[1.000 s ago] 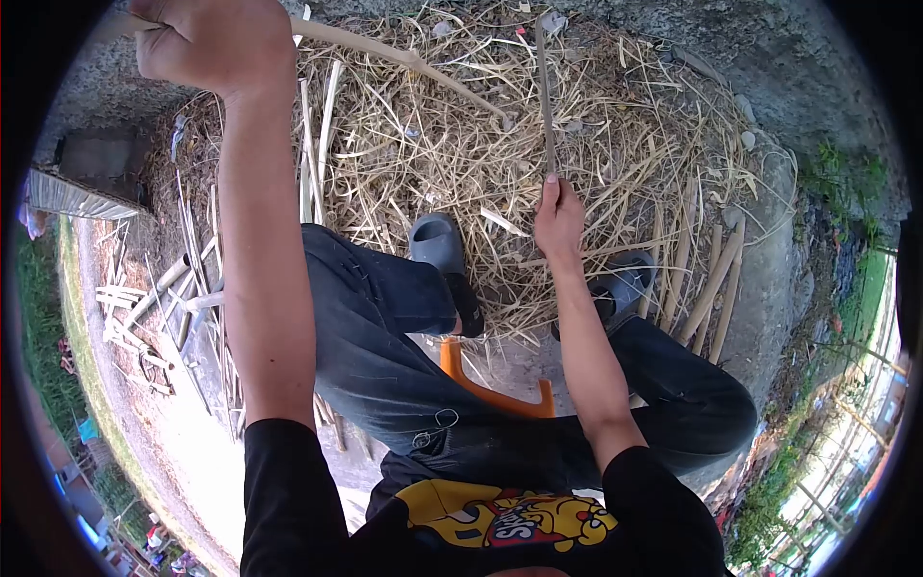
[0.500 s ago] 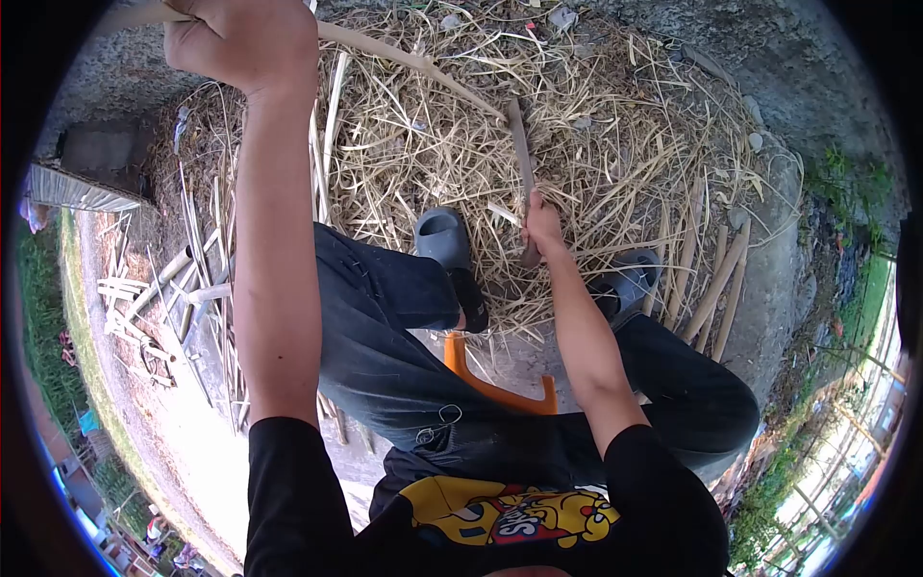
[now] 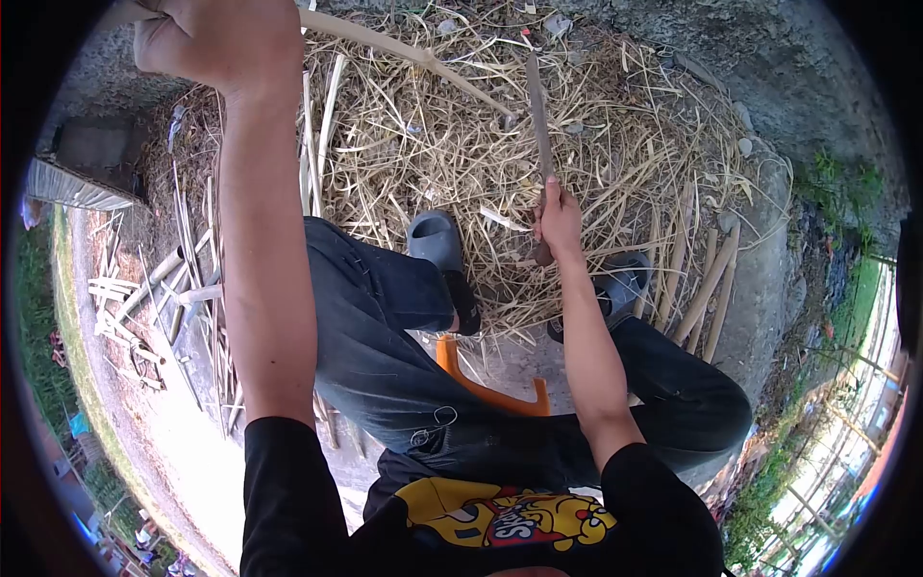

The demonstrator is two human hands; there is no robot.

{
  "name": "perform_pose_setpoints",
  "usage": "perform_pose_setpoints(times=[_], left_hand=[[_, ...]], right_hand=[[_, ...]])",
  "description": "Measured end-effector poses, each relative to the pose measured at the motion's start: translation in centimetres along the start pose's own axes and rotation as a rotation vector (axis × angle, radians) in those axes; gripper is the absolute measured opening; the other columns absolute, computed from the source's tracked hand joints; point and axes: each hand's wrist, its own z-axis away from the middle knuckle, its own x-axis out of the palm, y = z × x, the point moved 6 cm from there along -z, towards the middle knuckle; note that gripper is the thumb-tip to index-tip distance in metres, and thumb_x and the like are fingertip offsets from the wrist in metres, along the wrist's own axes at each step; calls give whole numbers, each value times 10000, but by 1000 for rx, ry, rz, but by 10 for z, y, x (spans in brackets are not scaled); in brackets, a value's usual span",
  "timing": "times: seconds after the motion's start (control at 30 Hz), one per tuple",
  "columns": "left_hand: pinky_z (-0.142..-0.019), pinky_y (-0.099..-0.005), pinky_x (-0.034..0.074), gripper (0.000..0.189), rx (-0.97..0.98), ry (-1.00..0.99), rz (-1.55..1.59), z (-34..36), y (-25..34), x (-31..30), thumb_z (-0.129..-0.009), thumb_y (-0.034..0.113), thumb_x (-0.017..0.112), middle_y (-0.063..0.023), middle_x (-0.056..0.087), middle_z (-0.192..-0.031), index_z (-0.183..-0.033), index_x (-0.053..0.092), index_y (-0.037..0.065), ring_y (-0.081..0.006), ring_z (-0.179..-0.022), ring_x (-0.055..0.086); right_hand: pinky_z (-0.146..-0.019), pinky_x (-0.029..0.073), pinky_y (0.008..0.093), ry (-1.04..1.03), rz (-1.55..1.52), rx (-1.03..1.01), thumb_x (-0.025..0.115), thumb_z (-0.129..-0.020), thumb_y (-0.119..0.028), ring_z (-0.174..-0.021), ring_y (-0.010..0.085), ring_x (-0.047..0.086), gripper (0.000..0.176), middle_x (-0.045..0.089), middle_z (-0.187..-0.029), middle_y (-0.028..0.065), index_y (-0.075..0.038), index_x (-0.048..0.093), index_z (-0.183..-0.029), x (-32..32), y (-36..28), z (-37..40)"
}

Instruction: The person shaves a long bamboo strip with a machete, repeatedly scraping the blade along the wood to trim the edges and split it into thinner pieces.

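Observation:
My left hand (image 3: 226,43), at the top left edge, is wrapped round a long, pale bamboo strip (image 3: 385,44). The strip slants down to the right, its far end lying over the shavings near the middle. In my right hand (image 3: 561,223) is a machete (image 3: 540,111), gripped by its handle. Its dark, narrow blade points away from me, just right of the strip's end, with a small gap seeming to lie between them. Part of the strip beyond my left fist runs out of view.
Curled bamboo shavings (image 3: 452,154) cover the ground around my grey sandals (image 3: 435,240). An orange seat (image 3: 490,392) is under me. Split bamboo pieces (image 3: 711,284) lie at the right, more poles (image 3: 159,279) at the left. A rough concrete wall (image 3: 817,67) borders the far side.
The machete has swung away from the strip's end, its blade now farther forward and to the right. My left hand has shifted slightly left with the strip.

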Motion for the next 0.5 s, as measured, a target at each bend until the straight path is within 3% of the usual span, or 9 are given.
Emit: perform_pose_setpoints(times=[0.2,0.3,0.37,0.4,0.47,0.5], left_hand=[[-415,-282,242,412,29,16,-41,6,13,9,-1120,361,428,27,291,-576,-808,464,95,-94,-433,278],[-415,-283,237,418,97,-31,98,7,14,8,-1121,364,426,30,285,-577,-803,463,97,-92,-433,271],[-417,-284,232,421,118,-90,77,8,15,10,-1122,368,420,31,281,-578,-801,464,99,-90,-434,265],[-417,-284,232,421,119,-90,77,6,14,9,-1122,368,420,31,281,-578,-801,464,99,-90,-434,265],[-418,-283,232,420,79,-137,75,3,7,6,-1124,369,416,32,276,-576,-806,466,99,-90,-433,261],[-418,-283,232,420,75,-138,72,-16,-20,-21,-1124,369,416,32,276,-576,-806,466,99,-90,-433,261]], right_hand=[[-467,461,362,32,109,-18,468,-1065,-507,-462,177,587,583,591,-565,67,-14,608,-788,-4,13,2],[-527,476,396,52,187,-41,465,-1069,-489,-522,249,622,573,604,-593,116,-1,621,-813,-7,21,-2],[-569,472,440,130,447,-240,462,-1075,-445,-597,356,633,538,613,-634,184,18,632,-859,-7,7,-1],[-569,472,440,130,447,-240,462,-1075,-445,-597,356,633,538,613,-634,184,18,632,-859,-7,6,-2],[-587,465,477,179,467,-453,456,-1078,-410,-648,433,617,496,615,-675,238,28,639,-935,-3,-20,12],[-587,465,477,177,469,-447,456,-1078,-410,-648,433,617,496,615,-675,238,28,639,-935,1,-27,17]])
